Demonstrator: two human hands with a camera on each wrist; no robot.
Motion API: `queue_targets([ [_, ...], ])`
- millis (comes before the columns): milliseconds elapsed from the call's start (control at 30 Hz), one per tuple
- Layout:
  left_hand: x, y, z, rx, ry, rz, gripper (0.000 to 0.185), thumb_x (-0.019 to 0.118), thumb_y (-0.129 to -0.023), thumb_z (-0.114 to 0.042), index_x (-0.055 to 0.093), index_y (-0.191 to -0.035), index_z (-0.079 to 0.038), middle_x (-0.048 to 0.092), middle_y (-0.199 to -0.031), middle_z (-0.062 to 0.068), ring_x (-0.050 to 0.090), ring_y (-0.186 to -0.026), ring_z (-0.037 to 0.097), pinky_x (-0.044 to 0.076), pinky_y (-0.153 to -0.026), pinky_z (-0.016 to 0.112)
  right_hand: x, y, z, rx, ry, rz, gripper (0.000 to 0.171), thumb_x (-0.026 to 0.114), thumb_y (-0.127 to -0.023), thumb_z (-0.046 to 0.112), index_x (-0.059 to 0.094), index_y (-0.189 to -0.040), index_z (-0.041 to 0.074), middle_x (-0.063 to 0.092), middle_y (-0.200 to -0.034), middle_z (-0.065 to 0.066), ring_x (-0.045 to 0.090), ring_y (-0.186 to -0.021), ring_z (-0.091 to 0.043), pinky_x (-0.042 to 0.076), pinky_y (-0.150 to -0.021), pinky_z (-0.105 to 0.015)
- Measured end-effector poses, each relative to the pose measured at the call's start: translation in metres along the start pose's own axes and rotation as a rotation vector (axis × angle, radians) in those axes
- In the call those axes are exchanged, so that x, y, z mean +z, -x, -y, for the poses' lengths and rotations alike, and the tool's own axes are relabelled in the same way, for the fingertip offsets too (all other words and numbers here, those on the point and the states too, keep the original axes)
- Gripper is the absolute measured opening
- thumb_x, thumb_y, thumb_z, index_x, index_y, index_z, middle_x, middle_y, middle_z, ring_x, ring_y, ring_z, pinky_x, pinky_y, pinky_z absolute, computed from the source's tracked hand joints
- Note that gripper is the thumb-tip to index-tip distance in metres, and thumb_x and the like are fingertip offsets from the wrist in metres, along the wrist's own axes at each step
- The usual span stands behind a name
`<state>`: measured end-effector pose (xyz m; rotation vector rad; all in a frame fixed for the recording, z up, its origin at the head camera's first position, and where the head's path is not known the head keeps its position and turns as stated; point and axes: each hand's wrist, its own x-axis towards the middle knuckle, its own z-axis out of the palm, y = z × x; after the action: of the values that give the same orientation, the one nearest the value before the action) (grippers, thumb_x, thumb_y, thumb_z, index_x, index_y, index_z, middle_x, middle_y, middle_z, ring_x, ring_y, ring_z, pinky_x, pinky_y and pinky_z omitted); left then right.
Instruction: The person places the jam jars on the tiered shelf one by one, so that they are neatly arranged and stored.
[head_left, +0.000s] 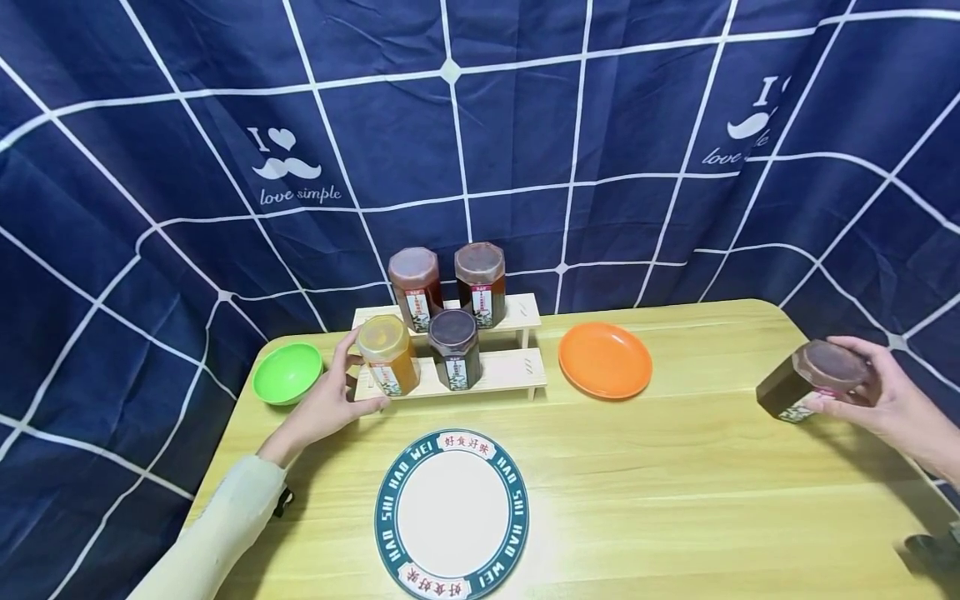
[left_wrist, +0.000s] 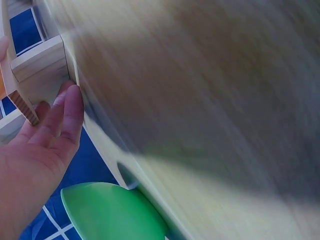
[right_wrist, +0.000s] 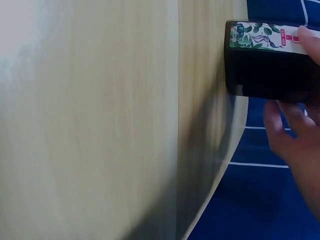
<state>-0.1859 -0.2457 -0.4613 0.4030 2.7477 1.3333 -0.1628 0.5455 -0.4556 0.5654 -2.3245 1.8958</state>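
At the right of the head view my right hand (head_left: 892, 392) grips a dark jar (head_left: 813, 379) with an octagonal lid, tilted over the table's right side. The right wrist view has this jar's floral label (right_wrist: 265, 37) with the thumb on it; whether its base touches the table I cannot tell. My left hand (head_left: 330, 396) reaches round the left end of a two-step wooden rack (head_left: 495, 372), fingers extended and spread, close beside a yellow jar (head_left: 390, 358). On that same lower step is a dark jar (head_left: 454, 350). Two reddish-brown jars (head_left: 416, 287) occupy the upper step.
A green bowl (head_left: 287, 373) sits left of the rack, near my left hand. Right of the rack lies an orange plate (head_left: 605, 360). In front is a white plate (head_left: 452, 512) with a dark green lettered rim. Blue checked cloth (head_left: 517, 133) hangs behind the wooden table (head_left: 637, 500).
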Motion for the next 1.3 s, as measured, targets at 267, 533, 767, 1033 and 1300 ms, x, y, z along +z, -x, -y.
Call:
queue_targets([
  [267, 0.001, 0.001, 0.0, 0.0, 0.008, -0.002, 0.123, 0.094, -0.09, -0.022, 0.005, -0.174, -0.026, 0.057, -0.152, 0.023, 0.067, -0.103, 0.031, 0.051, -0.093, 0.051, 0.009, 0.005, 0.004, -0.006, 0.21, -0.074, 0.096, 0.069, -0.079, -0.038, 0.04, -0.159, 0.007, 0.067, -0.129, 0.005, 0.07, -0.11, 0.002, 0.052, -0.089, -0.011],
  [533, 0.002, 0.001, 0.001, 0.008, 0.007, -0.001, 0.123, 0.094, -0.09, -0.021, 0.004, -0.174, -0.025, 0.057, -0.15, 0.023, 0.066, -0.101, 0.031, 0.05, -0.093, 0.052, 0.023, 0.01, 0.005, -0.031, 0.098, -0.114, 0.098, 0.066, -0.077, -0.042, 0.039, -0.159, 0.006, 0.069, -0.129, 0.003, 0.07, -0.111, 0.0, 0.05, -0.091, -0.011],
  [767, 0.002, 0.0, 0.001, 0.004, 0.008, -0.002, 0.124, 0.094, -0.09, -0.022, 0.003, -0.175, -0.025, 0.055, -0.152, 0.024, 0.066, -0.106, 0.034, 0.05, -0.096, 0.054, 0.036, 0.009, 0.016, -0.006, 0.02, -0.137, 0.097, 0.064, -0.079, -0.04, 0.04, -0.161, 0.006, 0.07, -0.13, 0.002, 0.071, -0.109, -0.001, 0.051, -0.089, -0.011],
  [1033, 0.0, -0.001, 0.0, 0.009, -0.004, -0.008, 0.123, 0.093, -0.091, -0.022, 0.003, -0.175, -0.022, 0.053, -0.152, 0.027, 0.066, -0.111, 0.038, 0.05, -0.099, 0.057, 0.06, 0.004, 0.036, -0.001, 0.076, -0.146, 0.099, 0.068, -0.079, -0.038, 0.04, -0.162, 0.006, 0.068, -0.131, 0.001, 0.071, -0.107, -0.001, 0.051, -0.087, -0.011],
  [1300, -0.001, 0.001, -0.002, 0.002, 0.009, -0.008, 0.123, 0.093, -0.091, -0.022, 0.004, -0.175, -0.023, 0.053, -0.153, 0.027, 0.064, -0.119, 0.039, 0.05, -0.1, 0.058, 0.094, -0.002, 0.058, 0.003, 0.204, -0.137, 0.099, 0.075, -0.078, -0.033, 0.04, -0.161, 0.009, 0.069, -0.129, 0.004, 0.071, -0.108, 0.0, 0.051, -0.088, -0.011],
])
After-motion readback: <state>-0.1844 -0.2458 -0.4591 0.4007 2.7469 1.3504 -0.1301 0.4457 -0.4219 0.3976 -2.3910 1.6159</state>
